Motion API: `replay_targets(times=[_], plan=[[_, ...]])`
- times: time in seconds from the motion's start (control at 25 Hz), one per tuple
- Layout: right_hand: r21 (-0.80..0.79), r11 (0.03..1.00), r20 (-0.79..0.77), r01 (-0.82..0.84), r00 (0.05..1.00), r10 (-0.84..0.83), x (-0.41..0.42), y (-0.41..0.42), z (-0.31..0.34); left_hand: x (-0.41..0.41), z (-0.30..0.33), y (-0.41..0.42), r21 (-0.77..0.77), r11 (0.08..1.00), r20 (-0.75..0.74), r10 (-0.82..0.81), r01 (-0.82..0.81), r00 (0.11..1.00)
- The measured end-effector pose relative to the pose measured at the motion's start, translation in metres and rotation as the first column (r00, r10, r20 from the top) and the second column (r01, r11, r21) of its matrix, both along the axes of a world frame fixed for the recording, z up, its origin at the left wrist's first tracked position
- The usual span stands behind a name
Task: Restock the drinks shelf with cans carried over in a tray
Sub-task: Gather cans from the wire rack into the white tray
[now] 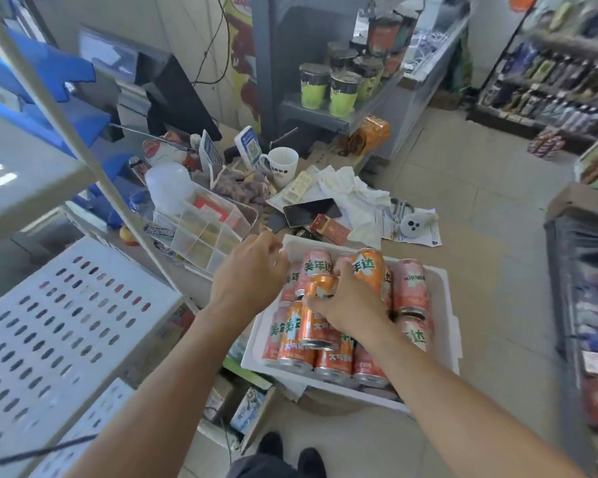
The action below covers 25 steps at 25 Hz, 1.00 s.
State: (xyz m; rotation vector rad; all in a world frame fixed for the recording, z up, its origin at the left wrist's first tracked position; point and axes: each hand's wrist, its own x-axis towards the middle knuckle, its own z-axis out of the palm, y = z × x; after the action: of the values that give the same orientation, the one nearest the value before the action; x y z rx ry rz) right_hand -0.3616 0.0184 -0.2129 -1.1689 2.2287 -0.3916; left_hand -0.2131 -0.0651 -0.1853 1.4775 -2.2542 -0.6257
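A white foam tray (444,305) rests at the counter's near edge and holds several orange and pink drink cans lying on their sides. My right hand (351,305) is in the middle of the tray, fingers wrapped around an orange can (318,326) that sits on top of the pile. My left hand (251,267) is at the tray's far left corner with its fingers curled; they seem to touch the rim, and I cannot tell whether they hold it. A pink can (409,288) lies at the right side of the tray.
The counter (463,257) behind the tray carries a phone (311,212), a white mug (283,165), crumpled papers and a clear divided box (208,232). A white perforated shelf (59,322) and its slanted post stand at left. Product shelves line the aisle at right.
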Motion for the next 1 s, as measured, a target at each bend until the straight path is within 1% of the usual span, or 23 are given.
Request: replay_targets(times=[0.08,0.24,0.32,0.4,0.48,0.56,0.68,0.72,0.76,0.8,0.92,1.0], plan=[[0.029,1.0,-0.056,0.012,0.998,-0.01,0.009,0.002,-0.005,-0.002,-0.011,-0.007,0.039,0.999,-0.003,-0.03,0.03,1.0],[0.029,0.999,-0.125,0.043,0.991,-0.039,0.014,0.008,-0.005,-0.005,-0.033,-0.017,0.079,0.995,0.003,-0.065,0.065,0.998],[0.013,0.999,-0.182,0.045,0.982,-0.042,0.016,0.013,-0.003,-0.004,-0.048,-0.02,0.12,0.99,0.006,-0.069,0.068,0.998],[-0.055,0.996,-0.212,0.068,0.974,-0.078,0.012,0.022,-0.002,-0.004,-0.065,-0.021,0.174,0.983,0.011,-0.057,0.055,0.998],[-0.172,0.973,-0.145,0.155,0.973,-0.181,-0.004,0.035,0.002,-0.003,-0.082,-0.022,0.234,0.972,0.0,-0.011,0.011,1.0],[-0.274,0.911,-0.068,0.307,0.939,-0.337,-0.036,0.053,0.0,-0.004,-0.094,-0.024,0.313,0.948,-0.014,0.064,-0.056,0.998],[-0.359,0.766,-0.036,0.534,0.812,-0.583,-0.102,0.085,-0.032,-0.008,-0.106,-0.024,0.425,0.898,-0.041,0.149,-0.118,0.988],[-0.341,0.734,-0.042,0.588,0.77,-0.637,-0.121,0.095,-0.046,-0.012,-0.109,-0.022,0.441,0.888,-0.032,0.165,-0.134,0.986],[-0.303,0.723,-0.042,0.621,0.749,-0.661,-0.135,0.104,-0.057,-0.014,-0.112,-0.019,0.448,0.881,-0.021,0.179,-0.15,0.984],[-0.247,0.726,-0.008,0.642,0.748,-0.664,-0.147,0.11,-0.069,-0.016,-0.117,-0.017,0.452,0.876,-0.021,0.199,-0.168,0.98],[-0.049,0.782,0.204,0.621,0.773,-0.601,-0.16,0.116,-0.089,-0.021,-0.123,-0.011,0.439,0.867,-0.023,0.273,-0.235,0.962],[-0.064,0.769,0.346,0.636,0.737,-0.581,-0.159,0.116,-0.097,-0.02,-0.127,-0.011,0.426,0.863,-0.031,0.315,-0.272,0.949]])
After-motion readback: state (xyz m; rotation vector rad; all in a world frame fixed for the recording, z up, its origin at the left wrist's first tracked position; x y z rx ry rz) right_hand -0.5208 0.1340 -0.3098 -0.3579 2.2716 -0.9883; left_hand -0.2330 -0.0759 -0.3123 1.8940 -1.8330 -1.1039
